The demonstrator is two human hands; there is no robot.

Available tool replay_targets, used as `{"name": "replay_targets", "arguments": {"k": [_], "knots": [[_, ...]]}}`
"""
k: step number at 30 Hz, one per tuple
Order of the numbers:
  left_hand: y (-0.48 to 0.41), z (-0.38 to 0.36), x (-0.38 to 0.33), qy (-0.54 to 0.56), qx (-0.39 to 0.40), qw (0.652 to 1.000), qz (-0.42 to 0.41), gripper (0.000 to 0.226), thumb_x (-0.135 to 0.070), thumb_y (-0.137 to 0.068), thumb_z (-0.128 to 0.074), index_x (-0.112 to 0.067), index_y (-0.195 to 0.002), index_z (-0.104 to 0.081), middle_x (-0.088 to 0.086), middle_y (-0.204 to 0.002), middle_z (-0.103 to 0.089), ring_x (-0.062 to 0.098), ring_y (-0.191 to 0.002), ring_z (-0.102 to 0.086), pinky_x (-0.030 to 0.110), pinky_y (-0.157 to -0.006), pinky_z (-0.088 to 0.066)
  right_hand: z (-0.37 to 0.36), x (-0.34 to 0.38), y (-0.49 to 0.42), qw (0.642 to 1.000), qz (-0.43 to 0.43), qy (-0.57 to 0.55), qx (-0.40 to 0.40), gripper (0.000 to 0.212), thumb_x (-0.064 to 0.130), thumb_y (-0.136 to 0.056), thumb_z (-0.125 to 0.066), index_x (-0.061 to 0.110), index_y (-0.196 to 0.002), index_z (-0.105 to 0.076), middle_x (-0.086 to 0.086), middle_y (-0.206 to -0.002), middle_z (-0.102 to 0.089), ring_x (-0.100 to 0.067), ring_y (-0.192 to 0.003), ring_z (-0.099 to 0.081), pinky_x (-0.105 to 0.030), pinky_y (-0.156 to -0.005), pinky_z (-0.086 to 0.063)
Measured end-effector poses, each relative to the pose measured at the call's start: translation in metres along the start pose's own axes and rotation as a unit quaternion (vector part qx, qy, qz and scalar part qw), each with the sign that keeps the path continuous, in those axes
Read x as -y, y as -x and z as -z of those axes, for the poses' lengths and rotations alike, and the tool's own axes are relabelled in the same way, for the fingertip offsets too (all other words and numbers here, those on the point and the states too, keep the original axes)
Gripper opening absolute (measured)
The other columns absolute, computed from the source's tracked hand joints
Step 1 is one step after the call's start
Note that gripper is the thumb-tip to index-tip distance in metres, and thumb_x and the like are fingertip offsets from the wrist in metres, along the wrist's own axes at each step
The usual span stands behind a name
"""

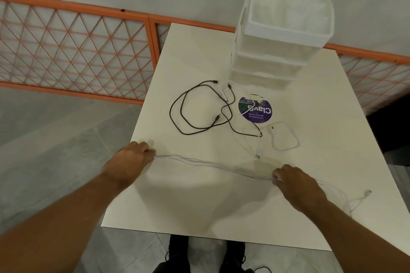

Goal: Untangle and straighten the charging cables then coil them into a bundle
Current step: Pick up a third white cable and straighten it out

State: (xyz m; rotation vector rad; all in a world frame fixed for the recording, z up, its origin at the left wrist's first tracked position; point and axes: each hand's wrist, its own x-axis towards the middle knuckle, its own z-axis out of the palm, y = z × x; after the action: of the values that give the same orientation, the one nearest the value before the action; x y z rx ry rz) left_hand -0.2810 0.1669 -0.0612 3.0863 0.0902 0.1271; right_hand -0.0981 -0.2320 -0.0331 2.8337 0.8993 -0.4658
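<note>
A white charging cable (206, 163) lies stretched across the near part of the white table (199, 206). My left hand (131, 159) pinches its left end at the table's left edge. My right hand (295, 180) grips the same cable further right, and the rest trails off to a plug (367, 193) at the right. Farther back, a black cable (188, 113) lies in tangled loops, crossing another thin black cable (235, 126). A second white cable (286, 137) forms a loop to the right of them.
A tall white mesh basket (281, 35) stands at the back of the table. A round purple sticker (255, 109) lies in front of it. An orange lattice fence (77, 51) runs behind the table. Dark shoes (206, 257) show below the near edge.
</note>
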Motion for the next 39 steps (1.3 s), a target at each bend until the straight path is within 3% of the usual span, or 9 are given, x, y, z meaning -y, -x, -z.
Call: {"name": "replay_targets", "arguments": {"k": [5,10,16,22,24,29,33,37,39], "knots": [[-0.004,0.0,-0.006,-0.013,0.003,1.0,-0.002,0.019,-0.021,-0.068,-0.085,-0.02,-0.074,-0.067,-0.002,-0.069,-0.054,0.019,-0.053,-0.054,0.025,-0.04,-0.042,0.011,-0.014,-0.001,0.994,0.0,-0.059,0.095,0.036,0.054,-0.093,-0.049,0.028,-0.118,-0.054,0.01,-0.115,-0.053,-0.013,-0.108,-0.051,-0.028,-0.088,-0.043],[-0.009,-0.006,-0.009,-0.022,-0.008,1.0,-0.014,0.008,-0.031,-0.082,-0.07,-0.023,-0.082,-0.066,-0.003,-0.074,-0.055,0.019,-0.057,-0.057,0.027,-0.042,-0.047,0.028,-0.009,-0.02,0.998,0.008,-0.028,0.051,0.036,0.044,-0.1,-0.04,0.027,-0.129,-0.051,0.005,-0.126,-0.053,-0.017,-0.116,-0.051,-0.032,-0.094,-0.043],[-0.024,0.003,-0.032,0.017,-0.036,0.999,0.024,0.055,-0.061,-0.086,-0.042,-0.017,-0.101,-0.071,-0.001,-0.093,-0.066,0.023,-0.077,-0.064,0.035,-0.068,-0.054,0.057,0.001,-0.069,0.977,0.099,0.109,-0.153,0.044,0.024,-0.066,-0.084,0.017,-0.107,-0.068,-0.008,-0.097,-0.063,-0.027,-0.074,-0.062,-0.037,-0.053,-0.051],[-0.058,0.017,-0.081,0.084,-0.065,0.994,0.037,0.062,-0.058,-0.097,-0.023,-0.016,-0.104,-0.068,0.0,-0.098,-0.065,0.024,-0.085,-0.062,0.032,-0.072,-0.052,0.061,0.007,-0.093,0.971,0.115,0.18,-0.106,0.018,0.032,-0.067,-0.087,0.027,-0.079,-0.075,0.0,-0.097,-0.07,-0.025,-0.089,-0.064,-0.046,-0.079,-0.05],[-0.073,0.027,-0.105,0.143,-0.062,0.986,0.054,0.058,-0.056,-0.097,-0.024,-0.018,-0.106,-0.067,-0.001,-0.102,-0.066,0.023,-0.089,-0.062,0.031,-0.074,-0.052,0.068,0.007,-0.091,0.971,0.137,0.183,-0.069,0.014,0.03,-0.088,-0.068,0.032,-0.101,-0.072,0.005,-0.098,-0.07,-0.021,-0.097,-0.062,-0.041,-0.09,-0.043],[-0.125,0.064,-0.164,0.37,-0.024,0.924,0.09,0.048,-0.046,-0.099,-0.034,-0.013,-0.117,-0.064,0.003,-0.113,-0.067,0.019,-0.104,-0.06,0.026,-0.09,-0.045,0.111,0.006,-0.082,0.974,0.167,0.145,-0.05,0.032,0.034,-0.103,-0.037,0.03,-0.125,-0.06,-0.005,-0.109,-0.067,-0.026,-0.1,-0.061,-0.035,-0.086,-0.045],[-0.164,0.094,-0.195,0.535,0.068,0.828,0.155,0.043,-0.038,-0.102,-0.035,-0.009,-0.101,-0.066,-0.003,-0.09,-0.066,0.011,-0.08,-0.058,0.014,-0.067,-0.043,0.145,0.006,-0.076,0.973,0.147,0.155,-0.082,0.033,0.033,-0.103,-0.036,0.022,-0.122,-0.061,-0.008,-0.113,-0.065,-0.029,-0.101,-0.063,-0.034,-0.078,-0.044],[-0.188,0.112,-0.21,0.571,0.098,0.803,0.14,0.038,-0.039,-0.1,-0.038,-0.018,-0.081,-0.063,-0.006,-0.074,-0.068,0.012,-0.073,-0.06,0.036,-0.074,-0.051,0.182,0.0,-0.069,0.979,0.112,0.121,-0.12,0.024,0.02,-0.097,-0.043,0.022,-0.109,-0.063,-0.003,-0.104,-0.066,-0.024,-0.089,-0.06,-0.033,-0.07,-0.039],[-0.2,0.13,-0.21,0.584,0.087,0.798,0.12,0.034,-0.03,-0.101,-0.041,-0.013,-0.078,-0.059,0.0,-0.067,-0.064,0.015,-0.065,-0.057,0.034,-0.067,-0.051,0.201,-0.007,-0.064,0.986,0.092,-0.008,-0.139,0.023,0.026,-0.098,-0.045,0.023,-0.099,-0.067,0.0,-0.094,-0.068,-0.019,-0.08,-0.057,-0.031,-0.069,-0.044]]}}
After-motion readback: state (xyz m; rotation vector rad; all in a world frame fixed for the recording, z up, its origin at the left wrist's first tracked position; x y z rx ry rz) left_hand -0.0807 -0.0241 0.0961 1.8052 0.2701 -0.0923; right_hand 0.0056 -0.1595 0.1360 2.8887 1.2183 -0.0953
